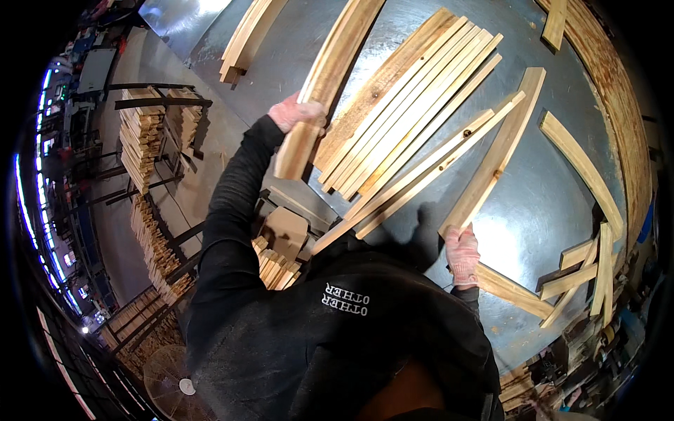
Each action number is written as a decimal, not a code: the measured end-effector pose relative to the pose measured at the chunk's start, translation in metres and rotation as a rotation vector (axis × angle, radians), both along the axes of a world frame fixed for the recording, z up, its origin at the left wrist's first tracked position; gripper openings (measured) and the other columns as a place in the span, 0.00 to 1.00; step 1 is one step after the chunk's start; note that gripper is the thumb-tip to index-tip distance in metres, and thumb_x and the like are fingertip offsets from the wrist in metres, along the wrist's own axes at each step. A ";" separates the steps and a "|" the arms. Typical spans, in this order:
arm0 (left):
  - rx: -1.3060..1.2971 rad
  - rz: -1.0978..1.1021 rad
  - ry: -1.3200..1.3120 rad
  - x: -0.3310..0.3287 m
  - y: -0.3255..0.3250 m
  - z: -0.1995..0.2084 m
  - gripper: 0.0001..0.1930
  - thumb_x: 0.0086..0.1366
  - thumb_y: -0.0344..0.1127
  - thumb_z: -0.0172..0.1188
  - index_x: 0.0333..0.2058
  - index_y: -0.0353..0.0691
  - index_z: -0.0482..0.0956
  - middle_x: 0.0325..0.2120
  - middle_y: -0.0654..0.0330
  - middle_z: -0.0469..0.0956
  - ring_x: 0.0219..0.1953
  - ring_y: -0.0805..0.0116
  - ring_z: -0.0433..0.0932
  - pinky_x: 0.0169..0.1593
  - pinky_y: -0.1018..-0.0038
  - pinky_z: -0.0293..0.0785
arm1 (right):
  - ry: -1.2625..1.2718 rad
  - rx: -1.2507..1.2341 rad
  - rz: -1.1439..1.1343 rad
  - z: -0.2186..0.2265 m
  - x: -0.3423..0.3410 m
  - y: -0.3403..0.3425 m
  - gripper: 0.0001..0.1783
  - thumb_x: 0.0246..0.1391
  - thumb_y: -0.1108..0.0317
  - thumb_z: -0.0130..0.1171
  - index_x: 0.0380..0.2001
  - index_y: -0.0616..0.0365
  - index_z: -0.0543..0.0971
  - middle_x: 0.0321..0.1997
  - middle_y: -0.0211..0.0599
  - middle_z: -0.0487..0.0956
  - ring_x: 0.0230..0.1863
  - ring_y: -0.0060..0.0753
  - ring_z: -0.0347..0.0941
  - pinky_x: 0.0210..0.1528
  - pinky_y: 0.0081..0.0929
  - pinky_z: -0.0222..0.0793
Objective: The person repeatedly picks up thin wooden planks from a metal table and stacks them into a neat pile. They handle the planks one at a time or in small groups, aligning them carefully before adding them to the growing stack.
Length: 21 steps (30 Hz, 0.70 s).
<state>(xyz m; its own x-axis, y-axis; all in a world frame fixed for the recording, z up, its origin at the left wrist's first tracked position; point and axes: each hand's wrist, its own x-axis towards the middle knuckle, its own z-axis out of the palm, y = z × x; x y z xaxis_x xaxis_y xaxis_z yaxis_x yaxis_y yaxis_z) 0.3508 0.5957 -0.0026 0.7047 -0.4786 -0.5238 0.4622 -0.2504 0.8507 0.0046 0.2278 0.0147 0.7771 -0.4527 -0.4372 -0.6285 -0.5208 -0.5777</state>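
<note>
My left hand (296, 114), in a pale work glove, is closed around the edge of a thick stack of wooden boards (338, 52) near its close end. At the near end of a long wooden board (500, 158), my gloved right hand (462, 254) grips the wood; its fingertips are partly hidden. Between the two hands lies a row of narrow wooden strips (414, 98), side by side and slanting away to the right. Two loose strips (435, 165) rest beside that row, partly touching my right hand's board.
Everything lies on a grey metal table (414, 35). More boards (249, 38) sit at its far left. A long board (584, 165) and several short pieces (570, 281) are on the right. Stacked lumber (142, 137) stands on racks at left, above a floor fan (172, 382).
</note>
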 end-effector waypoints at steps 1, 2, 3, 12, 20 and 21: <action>0.268 -0.160 -0.391 0.001 -0.003 -0.005 0.27 0.62 0.34 0.63 0.57 0.37 0.64 0.39 0.54 0.79 0.36 0.62 0.79 0.42 0.66 0.78 | -0.025 0.019 0.025 -0.016 -0.002 0.010 0.20 0.59 0.56 0.54 0.46 0.62 0.75 0.34 0.52 0.81 0.32 0.55 0.79 0.35 0.41 0.75; 0.632 -0.202 -0.599 0.006 -0.014 -0.010 0.26 0.61 0.35 0.65 0.56 0.38 0.66 0.36 0.58 0.80 0.34 0.66 0.78 0.42 0.71 0.76 | -0.036 0.024 0.036 -0.032 -0.006 0.017 0.20 0.59 0.56 0.54 0.45 0.62 0.76 0.33 0.52 0.81 0.30 0.56 0.79 0.33 0.43 0.75; 0.685 -0.118 -0.591 0.008 -0.024 0.016 0.24 0.61 0.36 0.63 0.54 0.38 0.68 0.37 0.56 0.80 0.35 0.63 0.78 0.46 0.71 0.76 | -0.182 -0.044 0.083 -0.011 0.014 0.032 0.17 0.60 0.55 0.53 0.38 0.60 0.76 0.27 0.48 0.80 0.24 0.53 0.77 0.24 0.45 0.73; 0.926 -0.056 -1.219 -0.002 -0.062 0.047 0.40 0.57 0.54 0.66 0.60 0.35 0.62 0.56 0.41 0.68 0.59 0.43 0.69 0.60 0.55 0.67 | 0.286 0.052 0.222 -0.019 -0.006 0.095 0.29 0.56 0.40 0.54 0.38 0.60 0.74 0.31 0.50 0.81 0.33 0.53 0.80 0.29 0.45 0.75; 0.826 -0.611 -1.137 -0.176 -0.173 0.063 0.45 0.46 0.57 0.63 0.59 0.36 0.65 0.59 0.40 0.61 0.61 0.38 0.58 0.64 0.41 0.48 | 0.429 0.421 0.174 -0.002 0.011 0.088 0.35 0.56 0.40 0.52 0.56 0.57 0.70 0.51 0.56 0.77 0.55 0.55 0.73 0.54 0.46 0.69; 0.833 -0.525 -1.171 -0.174 -0.175 0.047 0.44 0.43 0.52 0.63 0.59 0.38 0.65 0.57 0.41 0.62 0.59 0.37 0.59 0.62 0.40 0.49 | 0.450 0.396 0.184 -0.003 0.007 0.087 0.35 0.56 0.41 0.52 0.57 0.57 0.69 0.51 0.55 0.77 0.55 0.55 0.73 0.55 0.45 0.69</action>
<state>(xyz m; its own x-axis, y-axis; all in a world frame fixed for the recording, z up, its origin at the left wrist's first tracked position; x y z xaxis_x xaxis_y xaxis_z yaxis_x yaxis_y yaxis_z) 0.1763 0.4203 0.0446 0.7508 -0.6588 -0.0487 -0.6386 -0.7427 0.2016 0.0120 0.3152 0.0117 0.5274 -0.0658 -0.8471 -0.7756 -0.4444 -0.4483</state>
